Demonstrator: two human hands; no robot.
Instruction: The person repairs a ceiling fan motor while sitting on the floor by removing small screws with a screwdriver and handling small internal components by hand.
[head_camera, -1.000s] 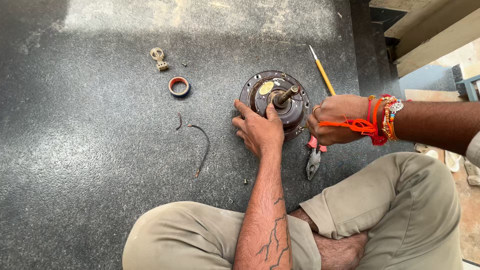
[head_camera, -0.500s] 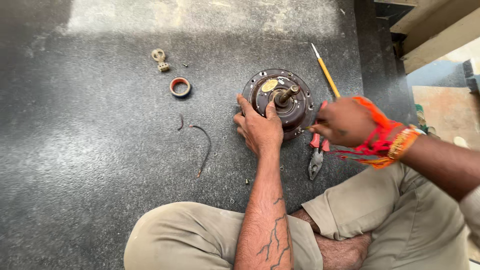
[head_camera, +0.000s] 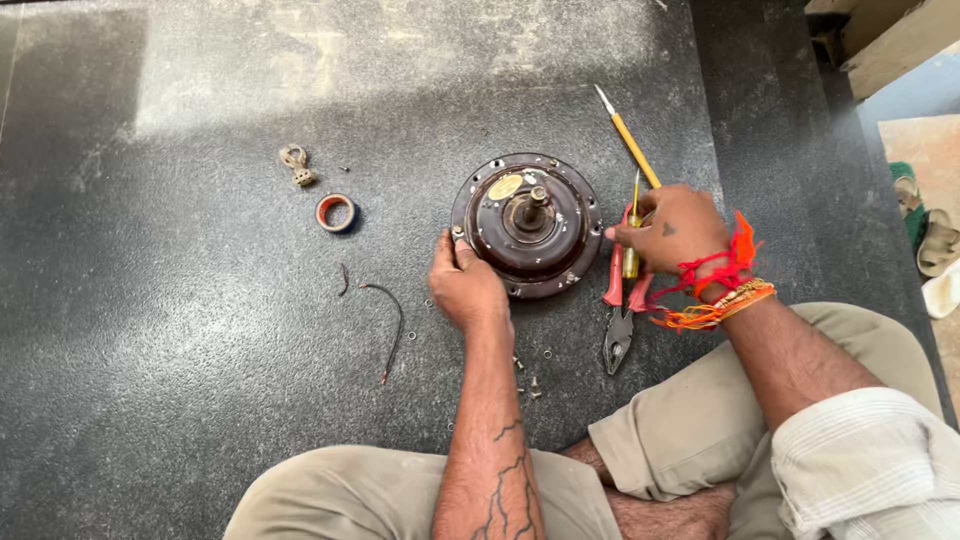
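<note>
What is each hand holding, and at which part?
Left hand holds the round motor housing at its rim. Right hand rests over the small screwdriver; grip unclear.

Round dark brown metal motor housing (head_camera: 527, 224): glossy, with a small gold oval label near its top. Speckled dark grey stone floor (head_camera: 180, 380), paler washed patch toward the far edge. Yellow-handled screwdriver (head_camera: 634, 150) with a pale tip. Red-handled pliers (head_camera: 619, 315), dark steel jaws. Small roll of tape (head_camera: 335, 212), red-orange with a white rim. Right hand (head_camera: 672, 230): red and orange threads at the wrist. Left hand (head_camera: 465, 289): dark line tattoo on the forearm. Khaki trousers (head_camera: 690, 430); white striped sleeve (head_camera: 870, 465).
</note>
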